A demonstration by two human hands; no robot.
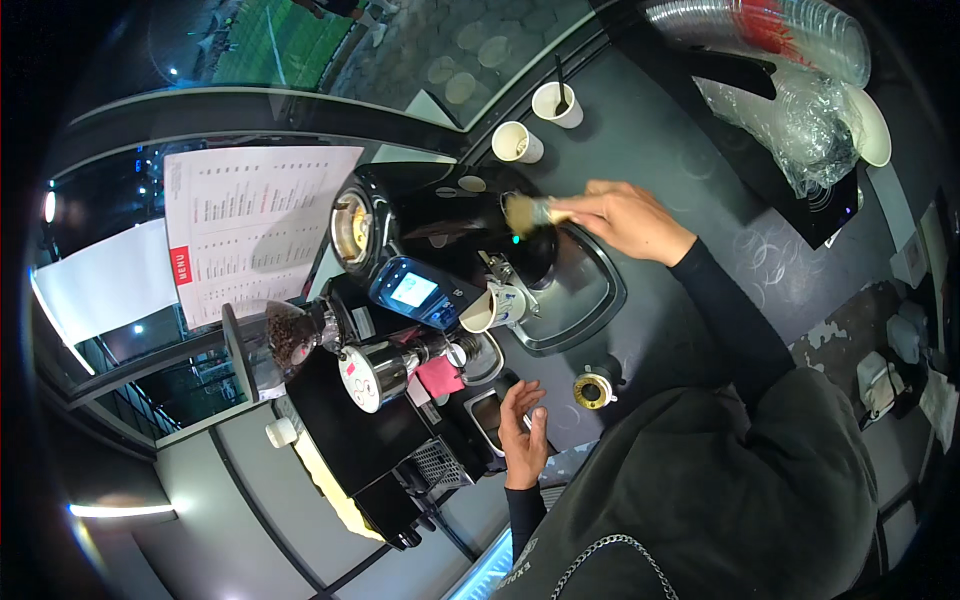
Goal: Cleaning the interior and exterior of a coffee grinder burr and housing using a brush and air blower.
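Note:
My right hand grips a short-handled brush. The bristles, blurred, are at the front of a black coffee grinder, beside a small green light; I cannot tell whether they touch it. Under the grinder's front is a dark oval tray with a metal rim. My left hand is empty, fingers apart, over a rectangular metal container. A small round vessel with a gold-coloured rim stands on the counter, nearer my body. A printed paper cup lies tilted beside the grinder.
A card terminal, a chrome grinder, a bean hopper and a pink cloth crowd the left. Two paper cups stand by the window. Stacked plastic cups lie far right; a menu sheet leans behind.

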